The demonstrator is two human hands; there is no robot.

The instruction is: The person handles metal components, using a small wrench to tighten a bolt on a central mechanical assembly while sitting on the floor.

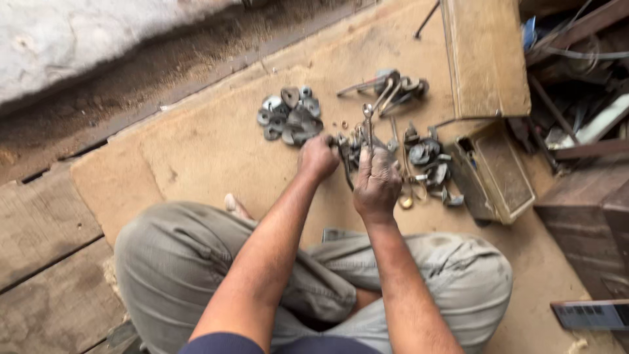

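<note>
Two bare hands meet over a tan fibreboard sheet [216,137] laid on the floor, where we sit cross-legged. Our right hand [376,183] is closed around a thin grey metal spanner [368,124], its ring end standing up above the knuckles and the shank held near the middle. Our left hand [318,157] is curled into a fist on a dark metal part [345,160] just beside the spanner; the part is mostly hidden, so it may be a bolt or a small bracket.

We judge both pieces rigid, fairly heavy for their size and probably greasy, so a hold low on the shank, close to the work, should slip least.

To the left lies a heap of grey rounded metal plates [290,117]; beyond, a bundle of long steel tools [390,88]; to the right, a scatter of small dark fittings [429,164] and an open rusty tin box [498,174].
</note>
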